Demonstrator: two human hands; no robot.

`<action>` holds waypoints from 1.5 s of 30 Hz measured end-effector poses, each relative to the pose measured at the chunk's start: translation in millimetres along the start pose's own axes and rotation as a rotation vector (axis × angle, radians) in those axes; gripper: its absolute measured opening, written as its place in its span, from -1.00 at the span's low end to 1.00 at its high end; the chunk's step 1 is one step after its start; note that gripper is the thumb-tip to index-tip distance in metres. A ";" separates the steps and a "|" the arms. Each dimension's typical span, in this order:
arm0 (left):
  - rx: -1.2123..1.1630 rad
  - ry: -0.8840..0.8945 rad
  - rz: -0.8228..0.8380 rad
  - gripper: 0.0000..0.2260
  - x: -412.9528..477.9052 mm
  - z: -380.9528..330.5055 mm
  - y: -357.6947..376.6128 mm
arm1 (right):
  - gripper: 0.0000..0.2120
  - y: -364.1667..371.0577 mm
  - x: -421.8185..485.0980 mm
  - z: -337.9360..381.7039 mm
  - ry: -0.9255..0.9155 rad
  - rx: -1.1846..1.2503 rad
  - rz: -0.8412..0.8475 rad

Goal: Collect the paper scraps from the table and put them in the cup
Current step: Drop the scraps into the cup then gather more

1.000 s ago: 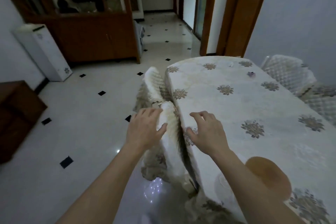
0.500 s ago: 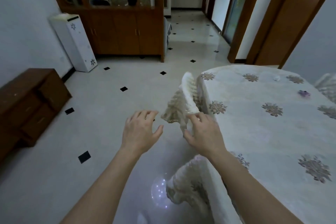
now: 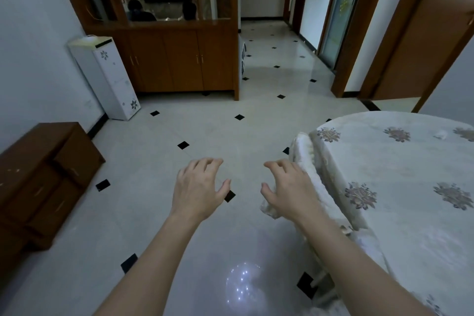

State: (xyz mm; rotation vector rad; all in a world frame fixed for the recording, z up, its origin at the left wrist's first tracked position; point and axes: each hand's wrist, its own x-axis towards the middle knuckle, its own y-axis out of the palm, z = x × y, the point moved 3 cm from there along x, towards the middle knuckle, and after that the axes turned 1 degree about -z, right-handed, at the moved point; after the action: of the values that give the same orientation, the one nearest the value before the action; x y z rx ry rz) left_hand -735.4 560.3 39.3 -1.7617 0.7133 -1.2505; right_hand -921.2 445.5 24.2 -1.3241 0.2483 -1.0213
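Two hands, the left hand (image 3: 198, 190) and the right hand (image 3: 289, 190), hovered spread wide and empty over the floor (image 3: 154, 161), while one scrap (image 3: 441, 134) lay on the one table (image 3: 397, 161) at two o'clock.

Views: one, worn on the head, wide-angle.
Facing: forward and down across the tiled floor (image 3: 256, 131) toward the wooden cabinet (image 3: 179, 64).
Nearness: left hand (image 3: 197, 190) and right hand (image 3: 289, 187) close, mid-frame; forearms enter from the bottom edge.
Right edge: the table (image 3: 397, 174), seen from above.
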 end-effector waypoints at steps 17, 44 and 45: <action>0.028 0.021 0.079 -0.51 229.2 100.8 132.3 | -0.59 148.2 244.2 -28.0 0.056 0.086 0.058; -0.126 0.216 0.206 -0.54 657.5 123.2 384.3 | -0.58 264.0 621.4 -219.8 0.307 -0.061 0.035; -0.131 0.236 0.216 -0.55 678.0 124.5 395.3 | -0.58 267.2 637.8 -227.6 0.334 -0.072 0.029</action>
State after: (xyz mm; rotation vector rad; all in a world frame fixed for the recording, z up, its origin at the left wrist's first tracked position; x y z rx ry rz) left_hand -380.1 -148.6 -11.4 -1.6034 1.1134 -1.2984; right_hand -587.3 -199.0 -31.1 -1.2054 0.5583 -1.2161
